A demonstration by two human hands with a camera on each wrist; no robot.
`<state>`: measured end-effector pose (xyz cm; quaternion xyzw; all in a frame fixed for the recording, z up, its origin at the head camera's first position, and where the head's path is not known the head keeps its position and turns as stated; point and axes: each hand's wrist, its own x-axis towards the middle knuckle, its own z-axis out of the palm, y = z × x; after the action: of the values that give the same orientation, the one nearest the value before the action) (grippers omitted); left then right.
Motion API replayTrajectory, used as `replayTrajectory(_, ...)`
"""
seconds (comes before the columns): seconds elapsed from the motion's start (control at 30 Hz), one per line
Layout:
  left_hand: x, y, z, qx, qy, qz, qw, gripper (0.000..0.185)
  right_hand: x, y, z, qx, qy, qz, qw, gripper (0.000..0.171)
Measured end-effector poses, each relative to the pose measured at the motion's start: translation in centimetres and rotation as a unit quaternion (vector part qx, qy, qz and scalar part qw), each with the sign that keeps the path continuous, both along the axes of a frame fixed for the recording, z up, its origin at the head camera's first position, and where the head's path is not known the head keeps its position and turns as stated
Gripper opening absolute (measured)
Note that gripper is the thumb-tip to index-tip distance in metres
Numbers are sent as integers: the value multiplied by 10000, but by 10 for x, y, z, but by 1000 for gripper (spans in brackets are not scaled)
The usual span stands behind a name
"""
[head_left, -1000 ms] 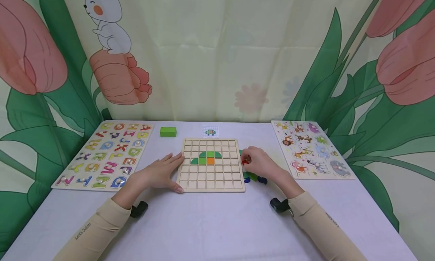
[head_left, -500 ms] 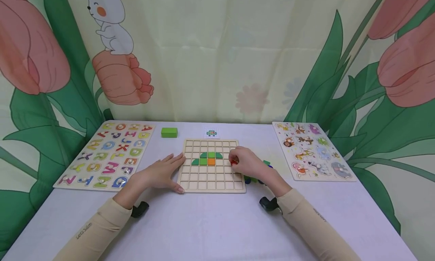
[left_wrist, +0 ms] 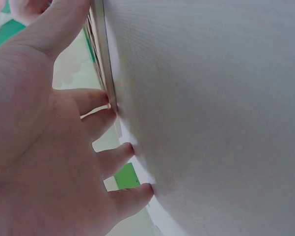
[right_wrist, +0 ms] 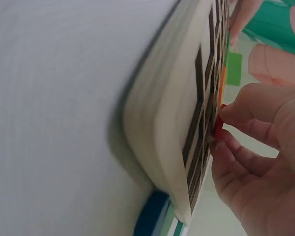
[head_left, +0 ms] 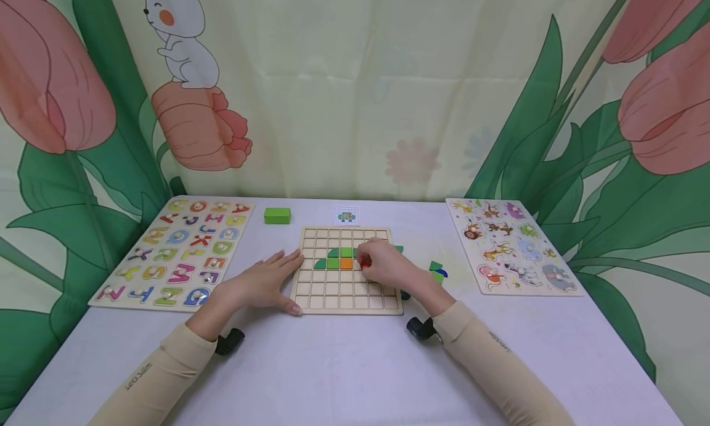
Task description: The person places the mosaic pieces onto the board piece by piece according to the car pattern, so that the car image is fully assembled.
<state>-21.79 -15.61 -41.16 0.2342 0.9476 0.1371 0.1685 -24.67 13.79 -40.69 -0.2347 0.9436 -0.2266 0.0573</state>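
Head view: tulip-and-rabbit curtains back a white tablecloth [head_left: 344,364]. At centre lies the wooden grid board [head_left: 346,290], with green pieces [head_left: 336,258] and an orange square [head_left: 346,264] set in its upper rows. My left hand [head_left: 261,282] rests flat and relaxed on the cloth at the board's 9 o'clock edge, fingertips touching the frame. My right hand [head_left: 386,266] reaches over the board from 3 o'clock and pinches a small red piece [head_left: 363,263], just beside the orange square at its 3 o'clock. Loose green and blue pieces [head_left: 436,270] lie on the cloth at the board's 3 o'clock. A green block [head_left: 277,215] and a small pattern card [head_left: 346,216] sit at 12 o'clock; an alphabet puzzle [head_left: 177,253] lies at 9 o'clock and an animal puzzle [head_left: 513,244] at 3 o'clock.

Left wrist view: my left hand [left_wrist: 44,147] lies with straight fingers [left_wrist: 105,120] spread on the cloth against the board's edge; the green block [left_wrist: 126,177] shows beyond.

Right wrist view: my right hand's fingertips [right_wrist: 235,115] grasp the red piece [right_wrist: 219,125] at the grid surface, next to the orange square [right_wrist: 222,86].
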Motion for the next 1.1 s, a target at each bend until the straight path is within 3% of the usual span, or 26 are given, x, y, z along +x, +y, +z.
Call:
replayTrajectory(0.5, -2, 0, 0, -54, -9, -28, 10000, 121, 3, -5, 0, 73, 161, -10, 9998, 20)
replayTrajectory(1.1, 0, 0, -1, -49, 21, -21, 10000, 120, 3, 1, -1, 106, -32, -40, 9999, 27)
